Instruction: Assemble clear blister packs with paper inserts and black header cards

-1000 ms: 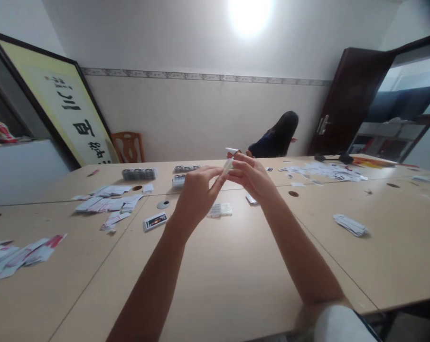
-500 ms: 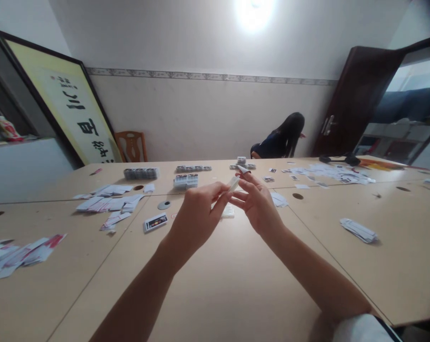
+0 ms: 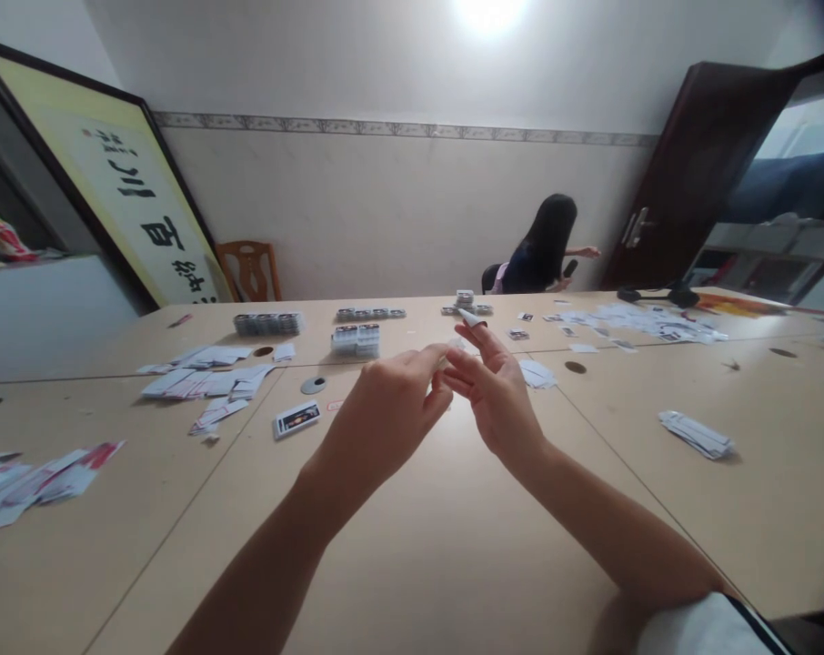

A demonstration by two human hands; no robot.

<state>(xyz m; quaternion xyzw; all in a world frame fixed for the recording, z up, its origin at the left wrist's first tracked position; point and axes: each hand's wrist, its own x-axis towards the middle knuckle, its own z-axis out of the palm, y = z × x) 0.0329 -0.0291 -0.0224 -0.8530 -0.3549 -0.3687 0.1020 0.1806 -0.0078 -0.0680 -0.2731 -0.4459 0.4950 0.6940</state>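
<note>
- Between the two raised hands, above the middle of the table (image 3: 412, 564), a small pale item (image 3: 457, 347) is just visible at the fingertips; too little of it shows to say what it is.
- Left hand (image 3: 385, 420): fingers curled inward, thumb and forefinger drawn together at the small pale item; the grip appears to be a pinch.
- Right hand (image 3: 497, 391): partly open, fingers spread and extended; a white tip (image 3: 472, 317) sits on the raised forefinger. Fingertips meet the left hand's; whether they grip the item cannot be told.
- Just beyond the hands: a printed card (image 3: 296, 419), a round grey disc (image 3: 313, 385) and stacks of small packs (image 3: 356, 339).
- Left side of the table: scattered white and red slips (image 3: 204, 384).
- Right side: a small pile of papers (image 3: 697, 433), well apart from the hands.
- Far end: a person with long dark hair (image 3: 545, 246), near a dark door (image 3: 691, 173).
</note>
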